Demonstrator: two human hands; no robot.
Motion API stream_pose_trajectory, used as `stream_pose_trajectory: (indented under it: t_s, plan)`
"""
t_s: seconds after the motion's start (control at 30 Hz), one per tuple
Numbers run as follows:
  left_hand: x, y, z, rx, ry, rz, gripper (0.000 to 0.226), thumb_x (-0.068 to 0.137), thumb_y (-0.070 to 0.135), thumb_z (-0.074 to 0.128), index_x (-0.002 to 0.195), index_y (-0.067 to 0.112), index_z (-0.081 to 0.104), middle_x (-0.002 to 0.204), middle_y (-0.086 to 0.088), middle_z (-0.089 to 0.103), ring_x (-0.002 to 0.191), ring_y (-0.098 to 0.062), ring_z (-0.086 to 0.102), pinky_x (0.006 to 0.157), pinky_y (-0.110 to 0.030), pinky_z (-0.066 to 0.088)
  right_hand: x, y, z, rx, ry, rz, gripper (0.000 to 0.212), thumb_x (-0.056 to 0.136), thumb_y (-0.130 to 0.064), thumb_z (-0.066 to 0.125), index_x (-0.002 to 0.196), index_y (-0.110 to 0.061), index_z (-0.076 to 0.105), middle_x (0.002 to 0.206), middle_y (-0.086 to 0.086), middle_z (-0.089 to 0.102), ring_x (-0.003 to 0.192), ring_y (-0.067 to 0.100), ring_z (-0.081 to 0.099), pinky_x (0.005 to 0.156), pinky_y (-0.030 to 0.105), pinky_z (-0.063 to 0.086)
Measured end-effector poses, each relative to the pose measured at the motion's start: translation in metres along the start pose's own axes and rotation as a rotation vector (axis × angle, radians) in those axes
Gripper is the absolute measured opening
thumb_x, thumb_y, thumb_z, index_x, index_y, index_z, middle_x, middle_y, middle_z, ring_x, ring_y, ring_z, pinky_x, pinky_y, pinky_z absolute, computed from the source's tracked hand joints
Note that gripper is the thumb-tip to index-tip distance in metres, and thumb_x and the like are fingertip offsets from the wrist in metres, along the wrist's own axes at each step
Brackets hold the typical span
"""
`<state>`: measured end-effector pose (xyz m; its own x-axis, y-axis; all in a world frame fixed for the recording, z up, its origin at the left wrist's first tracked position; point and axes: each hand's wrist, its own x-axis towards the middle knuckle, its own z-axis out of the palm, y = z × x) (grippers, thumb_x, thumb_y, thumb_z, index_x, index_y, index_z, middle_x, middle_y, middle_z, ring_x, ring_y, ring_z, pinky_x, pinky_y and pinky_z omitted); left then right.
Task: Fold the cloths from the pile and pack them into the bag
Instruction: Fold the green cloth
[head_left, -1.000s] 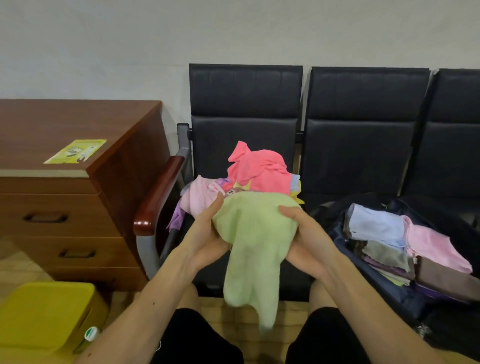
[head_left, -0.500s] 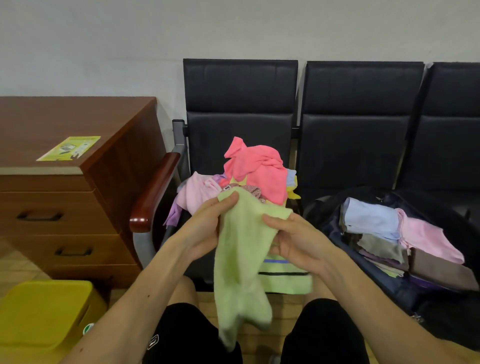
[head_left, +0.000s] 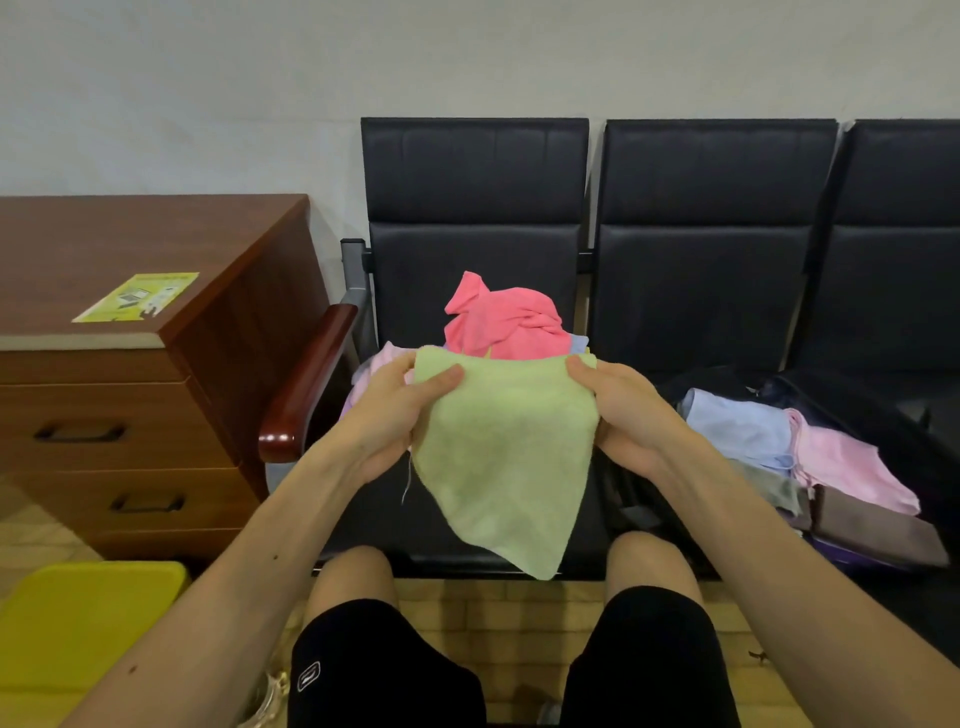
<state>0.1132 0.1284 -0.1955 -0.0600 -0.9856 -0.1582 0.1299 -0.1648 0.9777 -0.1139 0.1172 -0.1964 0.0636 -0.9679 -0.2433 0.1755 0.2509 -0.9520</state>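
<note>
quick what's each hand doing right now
Left hand: closed, grip pinching the upper left edge of the green cloth.
Right hand: closed, grip pinching the cloth's upper right edge.

Black bench seats (head_left: 701, 291) carry the cloth pile (head_left: 506, 325) and open bag (head_left: 914, 441).

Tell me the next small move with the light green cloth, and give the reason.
Probably fold it in half. Left hand and right hand each pinch a top corner of the light green cloth, stretching its top edge, while the rest hangs unfolded to a point, in front of the pile.
</note>
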Motion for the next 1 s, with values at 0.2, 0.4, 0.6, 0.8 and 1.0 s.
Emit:
stream_pose_trajectory:
  t_s: [0.2,0.4,0.6,0.8,1.0]
  plan:
    - [0.011,0.005,-0.006,0.091,0.12,0.082,0.042,0.089,0.018,0.071,0.126,0.032,0.054,0.115,0.003,0.057,0.108,-0.025,0.065,0.093,-0.043,0.055,-0.002,-0.017,-0.006,-0.201,-0.032,-0.027,0.046,0.083,-0.023,0.078,0.123,-0.01,0.058,0.122,0.015,0.066,0.103,0.026,0.068,0.094,0.049,0.052]
    - [0.007,0.019,-0.011,0.14,-0.092,0.102,0.043,0.071,0.013,0.073,0.113,0.02,0.069,0.112,-0.006,0.074,0.101,-0.02,0.072,0.084,-0.033,0.06,-0.004,-0.031,-0.009,-0.337,-0.102,-0.217,0.034,0.082,-0.004,0.076,0.113,-0.016,0.067,0.106,0.006,0.075,0.099,0.022,0.072,0.086,0.043,0.059]
    - [0.007,0.035,-0.02,0.603,-0.279,0.131,0.044,0.08,0.001,0.076,0.113,0.028,0.072,0.106,0.012,0.074,0.097,-0.005,0.071,0.075,-0.02,0.057,-0.004,-0.039,-0.007,-0.573,-0.044,-0.404,0.038,0.083,-0.002,0.076,0.118,-0.014,0.067,0.098,0.001,0.076,0.089,0.013,0.074,0.084,0.032,0.06]
    - [0.013,0.034,-0.015,0.831,-0.23,0.191,0.029,0.085,0.016,0.075,0.112,0.025,0.073,0.098,0.012,0.075,0.085,-0.003,0.073,0.072,-0.014,0.056,0.004,-0.035,-0.013,-0.8,0.004,-0.454,0.024,0.087,-0.013,0.074,0.109,-0.019,0.07,0.08,0.003,0.077,0.083,0.015,0.073,0.09,0.043,0.057]
    - [0.024,0.02,-0.011,0.731,-0.132,0.177,0.027,0.081,0.02,0.079,0.107,0.02,0.075,0.094,0.002,0.078,0.084,-0.008,0.074,0.083,-0.024,0.056,0.009,-0.029,-0.019,-0.508,-0.093,-0.15,0.012,0.096,-0.016,0.063,0.099,-0.013,0.073,0.106,0.009,0.072,0.093,0.019,0.068,0.082,0.035,0.056]
